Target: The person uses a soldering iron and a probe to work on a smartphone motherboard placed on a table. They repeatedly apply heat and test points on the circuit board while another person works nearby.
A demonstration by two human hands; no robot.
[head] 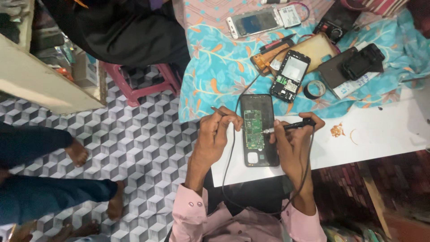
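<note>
A person in pink sleeves bends over an opened phone (258,130) lying face down on a white table (380,134), its back cover off and a green circuit board (253,129) exposed. The right hand (293,143) has its fingers closed around a soldering iron (291,126), held like a pen, with the metal tip resting on the board near its middle. The iron's black cord (230,166) loops down past the table edge and around toward the person's lap. The left hand (215,134) rests at the phone's left edge, fingers pinched on a thin tool (218,110) that angles up and away from the phone. Beyond the phone, on a blue floral cloth (215,67), lie a second opened handset (290,75), a roll of black tape (315,89), a tan phone case (313,49) and a silver phone (253,21). To the left, over a cube-patterned floor (134,143), stand a red stool (143,83) and another person's bare feet (77,152).
</note>
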